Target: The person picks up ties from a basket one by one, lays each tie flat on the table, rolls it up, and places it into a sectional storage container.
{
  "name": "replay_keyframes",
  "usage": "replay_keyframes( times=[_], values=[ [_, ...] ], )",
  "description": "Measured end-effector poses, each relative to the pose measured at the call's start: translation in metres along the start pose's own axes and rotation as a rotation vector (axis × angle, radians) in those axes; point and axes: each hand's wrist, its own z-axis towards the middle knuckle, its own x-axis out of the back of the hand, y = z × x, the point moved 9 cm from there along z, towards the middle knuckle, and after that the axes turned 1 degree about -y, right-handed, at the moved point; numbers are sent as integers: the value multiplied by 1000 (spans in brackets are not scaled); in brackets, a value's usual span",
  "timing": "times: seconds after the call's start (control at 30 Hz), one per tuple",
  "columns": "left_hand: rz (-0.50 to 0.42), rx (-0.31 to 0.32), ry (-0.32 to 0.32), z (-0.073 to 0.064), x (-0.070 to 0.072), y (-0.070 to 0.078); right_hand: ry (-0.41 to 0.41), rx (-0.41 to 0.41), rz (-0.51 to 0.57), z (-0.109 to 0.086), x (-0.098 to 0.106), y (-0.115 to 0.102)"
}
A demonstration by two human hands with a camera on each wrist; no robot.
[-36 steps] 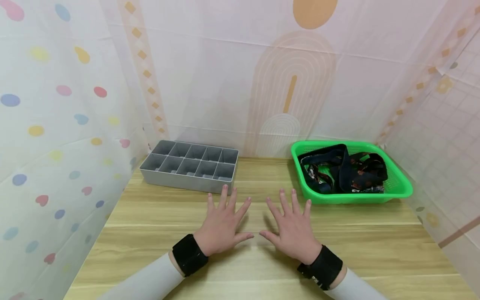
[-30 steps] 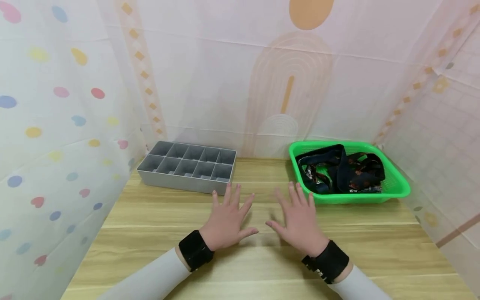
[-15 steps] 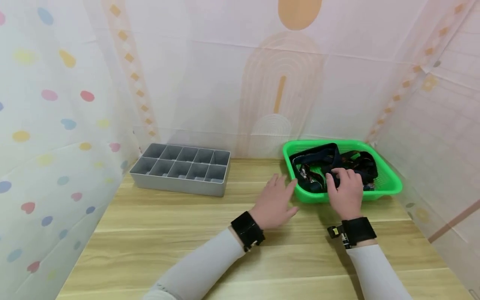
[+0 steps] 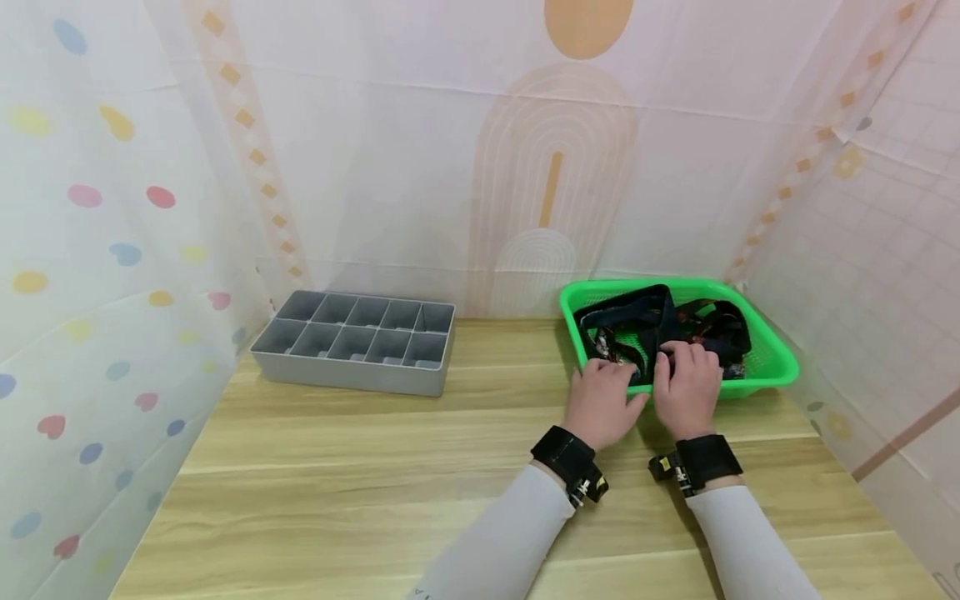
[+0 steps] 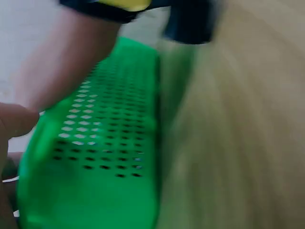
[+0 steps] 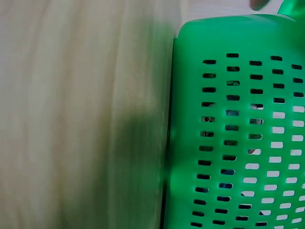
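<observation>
Dark navy cloth strips with a small coloured pattern (image 4: 630,312) lie loosely heaped in a green plastic basket (image 4: 780,367) at the right. My right hand (image 4: 688,387) reaches over the basket's near rim, its fingers bent down and pinching a fold of the dark cloth. Beside it my left hand (image 4: 603,404) lies over the same rim near the left corner, its fingertips at the cloth and partly hidden. In the left wrist view my thumb (image 5: 16,119) shows next to the basket wall. The right wrist view holds mainly the basket's slotted side (image 6: 224,143).
A grey divided box (image 4: 352,342) with two rows of compartments stands at the back left of the wooden table (image 4: 337,483). Patterned curtains (image 4: 375,167) hang close behind and at both sides. Each wrist carries a black strap (image 4: 708,460).
Both hands have moved from the middle of the table to the basket at the right. The right hand arrived first, the left followed. The head view has turned slightly rightward.
</observation>
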Motion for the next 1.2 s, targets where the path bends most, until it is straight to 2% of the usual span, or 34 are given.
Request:
replay_keyframes(
  times=[0.1,0.3,0.43,0.57,0.63,0.7,0.77,0.83,0.93,1.07,1.2],
  values=[
    [-34,15,20,-4,0,1,1,-15,17,-1,2,-2],
    [-232,33,115,-7,15,-9,-10,-9,43,0,-1,-8],
    [-370,60,219,-9,42,-19,-17,-12,51,1,-2,-9],
    [-595,96,294,-13,76,-31,3,-21,73,1,2,-9],
    [-681,105,318,-14,93,-37,24,0,96,2,4,-13],
    [-744,106,328,-15,109,-41,37,56,135,4,3,-24],
    [-807,95,312,-17,124,-41,42,134,172,4,-2,-43],
    [-899,75,264,-19,134,-36,43,192,230,3,-6,-68],
    [-1023,21,142,-27,142,-17,62,174,321,3,-5,-94],
    [-1132,-85,-16,-44,152,11,109,114,395,6,11,-100],
    [-1263,-160,-134,-65,159,23,154,90,456,10,26,-89]
  ],
)
